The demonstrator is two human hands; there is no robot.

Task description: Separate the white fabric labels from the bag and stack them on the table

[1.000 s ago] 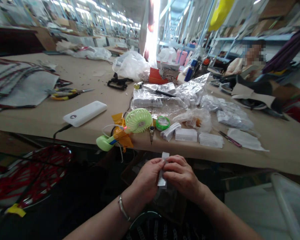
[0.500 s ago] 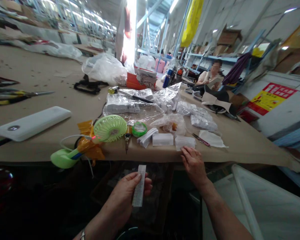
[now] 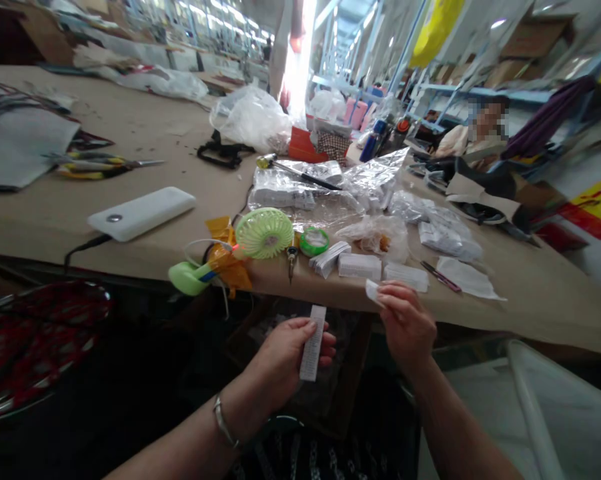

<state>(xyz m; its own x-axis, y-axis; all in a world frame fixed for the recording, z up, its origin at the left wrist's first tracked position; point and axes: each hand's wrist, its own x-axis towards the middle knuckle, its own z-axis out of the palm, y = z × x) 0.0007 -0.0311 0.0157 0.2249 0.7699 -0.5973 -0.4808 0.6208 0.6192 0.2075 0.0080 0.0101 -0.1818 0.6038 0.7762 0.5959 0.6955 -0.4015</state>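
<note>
My left hand is closed on a narrow white printed label strip, held upright below the table edge. My right hand pinches a small white label just in front of the table edge. Right behind it, three stacks of white labels lie in a row on the brown table. A silver bracelet sits on my left wrist.
A green mini fan on a green stand, a roll of green tape, a white power bank, scissors, clear plastic bags and a pen lie on the table. Another person sits at the far right. A white bin rim is at lower right.
My right hand reached to the label stacks on the table, then came back off the edge with a small white label pinched in it. My left hand kept the strip.
</note>
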